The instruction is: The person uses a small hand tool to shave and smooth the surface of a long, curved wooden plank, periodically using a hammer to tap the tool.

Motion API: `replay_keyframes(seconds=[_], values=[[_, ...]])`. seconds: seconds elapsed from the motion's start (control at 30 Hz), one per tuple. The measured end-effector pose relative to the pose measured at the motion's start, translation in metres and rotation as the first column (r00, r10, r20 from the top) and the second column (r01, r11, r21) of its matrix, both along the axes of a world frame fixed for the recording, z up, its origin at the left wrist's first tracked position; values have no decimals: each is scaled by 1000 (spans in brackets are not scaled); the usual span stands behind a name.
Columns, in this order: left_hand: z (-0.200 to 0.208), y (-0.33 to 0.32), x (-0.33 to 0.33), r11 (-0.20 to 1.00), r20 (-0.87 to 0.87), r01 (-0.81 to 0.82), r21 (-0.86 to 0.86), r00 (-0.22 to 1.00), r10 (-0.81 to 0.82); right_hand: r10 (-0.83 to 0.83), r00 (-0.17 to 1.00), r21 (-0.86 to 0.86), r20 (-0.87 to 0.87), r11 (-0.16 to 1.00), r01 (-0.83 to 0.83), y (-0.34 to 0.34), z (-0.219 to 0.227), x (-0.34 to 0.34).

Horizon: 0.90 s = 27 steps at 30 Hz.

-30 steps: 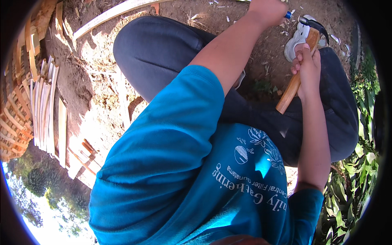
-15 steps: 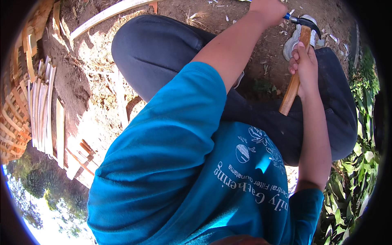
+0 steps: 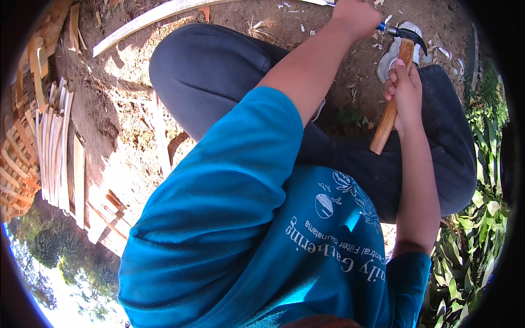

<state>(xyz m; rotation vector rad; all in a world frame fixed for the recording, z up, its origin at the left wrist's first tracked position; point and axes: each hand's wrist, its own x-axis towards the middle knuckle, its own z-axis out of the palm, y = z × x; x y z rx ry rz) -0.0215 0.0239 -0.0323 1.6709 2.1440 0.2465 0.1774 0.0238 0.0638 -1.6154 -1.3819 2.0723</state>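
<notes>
My left hand [image 3: 356, 19], at the top edge, is closed around a blue-handled tool [image 3: 381, 25], perhaps a chisel. Only the handle's butt end clearly shows; its other end is mostly hidden by the hand and the picture edge. My right hand [image 3: 406, 90] grips a claw hammer [image 3: 386, 127] by its wooden handle, index finger and thumb high toward the dark steel head. The hammer's striking face is at the butt of the blue handle, touching or nearly so. A long pale wood strip [image 3: 147, 21] curves along the top toward my left hand.
My bent legs in dark trousers [image 3: 202, 76] and a white shoe [image 3: 389, 60] lie around the work. Wood chips [image 3: 444, 53] litter the dirt. At left are stacked wood strips [image 3: 54, 147] and a woven wooden piece [image 3: 16, 169]. Green plants [image 3: 486, 218] grow at right.
Both hands and the hammer have shifted slightly left, with the hammer still against or close to the blue handle. More of the pale strip shows along the top.
</notes>
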Motion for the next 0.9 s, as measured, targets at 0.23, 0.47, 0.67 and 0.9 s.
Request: replay_keyframes(seconds=[0.23,0.47,0.67,0.9], values=[[2,-1,2,1000,-4,-14,28,1000,14,50,999,-25,14,998,-50,1,-1,-1],[-18,2,3,999,-30,-11,36,999,12,76,995,0,63,997,-76,2,-4,1],[-27,-1,4,1000,-47,3,19,999,-2,58,998,35,26,998,-59,4,-3,0],[-32,-3,4,1000,-76,-11,29,997,13,75,996,-48,56,996,-72,-2,-5,0]])
